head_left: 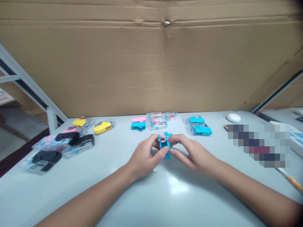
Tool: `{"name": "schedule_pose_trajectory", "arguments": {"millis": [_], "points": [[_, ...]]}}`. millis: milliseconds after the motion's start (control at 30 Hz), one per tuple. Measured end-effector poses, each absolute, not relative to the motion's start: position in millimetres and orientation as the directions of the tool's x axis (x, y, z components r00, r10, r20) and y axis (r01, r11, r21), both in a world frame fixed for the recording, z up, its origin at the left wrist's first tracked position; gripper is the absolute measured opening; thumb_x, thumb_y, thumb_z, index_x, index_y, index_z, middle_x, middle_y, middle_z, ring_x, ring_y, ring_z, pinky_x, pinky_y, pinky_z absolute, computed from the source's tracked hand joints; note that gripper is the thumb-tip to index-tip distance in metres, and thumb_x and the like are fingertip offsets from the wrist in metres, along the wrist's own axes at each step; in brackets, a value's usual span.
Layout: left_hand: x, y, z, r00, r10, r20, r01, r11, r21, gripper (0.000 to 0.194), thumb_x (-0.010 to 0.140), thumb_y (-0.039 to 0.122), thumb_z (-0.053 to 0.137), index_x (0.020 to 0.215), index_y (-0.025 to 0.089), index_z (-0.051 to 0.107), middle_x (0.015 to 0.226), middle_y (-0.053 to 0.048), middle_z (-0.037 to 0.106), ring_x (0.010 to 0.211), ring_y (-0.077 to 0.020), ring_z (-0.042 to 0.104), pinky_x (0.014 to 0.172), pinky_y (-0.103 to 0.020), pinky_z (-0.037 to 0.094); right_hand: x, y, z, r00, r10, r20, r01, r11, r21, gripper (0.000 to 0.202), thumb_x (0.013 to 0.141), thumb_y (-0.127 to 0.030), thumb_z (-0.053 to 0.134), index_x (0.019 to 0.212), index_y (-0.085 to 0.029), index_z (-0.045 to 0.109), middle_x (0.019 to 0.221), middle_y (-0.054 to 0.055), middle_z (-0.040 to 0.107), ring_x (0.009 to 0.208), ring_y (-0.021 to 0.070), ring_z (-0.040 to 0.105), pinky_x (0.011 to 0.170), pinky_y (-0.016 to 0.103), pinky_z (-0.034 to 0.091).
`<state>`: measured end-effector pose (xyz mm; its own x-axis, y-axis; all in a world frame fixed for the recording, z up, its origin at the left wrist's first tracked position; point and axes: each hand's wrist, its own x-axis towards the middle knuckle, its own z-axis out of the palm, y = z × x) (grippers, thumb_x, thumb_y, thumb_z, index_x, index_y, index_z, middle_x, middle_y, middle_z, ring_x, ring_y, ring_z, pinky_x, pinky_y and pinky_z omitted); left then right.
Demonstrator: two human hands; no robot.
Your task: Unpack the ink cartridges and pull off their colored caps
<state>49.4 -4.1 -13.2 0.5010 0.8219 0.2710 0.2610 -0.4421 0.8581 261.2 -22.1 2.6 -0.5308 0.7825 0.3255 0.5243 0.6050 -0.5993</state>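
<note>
Between my hands, above the middle of the table, is a blue plastic piece (164, 144) with a small pink part inside its upper end and round loops at the top. My left hand (146, 153) pinches it from the left, thumb on its front. From the right, my right hand (189, 151) grips its edge between thumb and fingers. Some fingertips are hidden behind the piece. Just beyond lie a pink piece (139, 119), a blue piece (138, 126) and clear cases with red and blue parts (157, 124).
On the grey-white table (113, 195), several black, pink and yellow pieces in clear cases (78, 145) lie left. Blue pieces in clear cases (202, 130), a white oval object (233, 118) and a pixelated item (258, 145) are right. Cardboard (113, 69) stands behind.
</note>
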Motion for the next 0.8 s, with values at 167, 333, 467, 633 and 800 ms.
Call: {"name": "schedule_pose_trajectory", "arguments": {"millis": [167, 333, 467, 633, 800], "points": [[51, -4, -14, 0.490, 0.834, 0.255, 0.260, -0.419, 0.870, 0.017, 0.091, 0.034, 0.055, 0.102, 0.021, 0.055, 0.094, -0.002, 0.064, 0.086, -0.0177, 0.061, 0.077, -0.030, 0.048, 261, -22, 1, -0.551, 0.759, 0.348, 0.580, 0.648, -0.495, 0.022, 0.096, -0.025, 0.048, 0.118, -0.023, 0.047, 0.112, 0.007, 0.068, 0.092, 0.0174, 0.067, 0.076, 0.031, 0.053], [54, -9, -14, 0.439, 0.852, 0.284, 0.349, -0.453, 0.820, 0.015, 0.080, 0.023, 0.059, 0.091, 0.022, 0.050, 0.084, 0.002, 0.060, 0.074, -0.0141, 0.056, 0.070, -0.027, 0.046, 257, -21, -3, -0.552, 0.722, 0.418, 0.625, 0.690, -0.365, 0.022, 0.089, -0.024, 0.052, 0.110, -0.018, 0.050, 0.104, 0.010, 0.071, 0.086, 0.0207, 0.070, 0.070, 0.032, 0.054], [57, -15, -12, 0.417, 0.865, 0.279, 0.422, -0.456, 0.784, 0.018, 0.076, 0.024, 0.060, 0.090, 0.022, 0.048, 0.080, 0.003, 0.058, 0.068, -0.0135, 0.051, 0.065, -0.027, 0.043, 248, -26, 2, -0.584, 0.637, 0.503, 0.657, 0.735, -0.168, 0.017, 0.087, -0.019, 0.047, 0.102, -0.015, 0.052, 0.085, 0.008, 0.070, 0.071, 0.0197, 0.067, 0.059, 0.030, 0.053], [62, -19, -10, 0.400, 0.891, 0.215, 0.401, -0.381, 0.833, 0.017, 0.078, 0.024, 0.058, 0.087, 0.022, 0.044, 0.072, 0.006, 0.053, 0.061, -0.0110, 0.047, 0.056, -0.023, 0.037, 236, -35, 6, -0.667, 0.548, 0.505, 0.704, 0.686, 0.184, 0.017, 0.090, -0.011, 0.038, 0.090, -0.012, 0.055, 0.068, 0.006, 0.059, 0.056, 0.0192, 0.057, 0.046, 0.029, 0.045], [63, -19, -11, 0.374, 0.913, 0.166, 0.390, -0.316, 0.865, 0.018, 0.077, 0.024, 0.058, 0.087, 0.022, 0.043, 0.071, 0.007, 0.051, 0.061, -0.0104, 0.045, 0.054, -0.022, 0.034, 230, -34, 1, -0.680, 0.566, 0.466, 0.721, 0.631, 0.285, 0.017, 0.089, -0.008, 0.037, 0.090, -0.012, 0.054, 0.070, 0.007, 0.058, 0.057, 0.0194, 0.057, 0.044, 0.028, 0.042]]}}
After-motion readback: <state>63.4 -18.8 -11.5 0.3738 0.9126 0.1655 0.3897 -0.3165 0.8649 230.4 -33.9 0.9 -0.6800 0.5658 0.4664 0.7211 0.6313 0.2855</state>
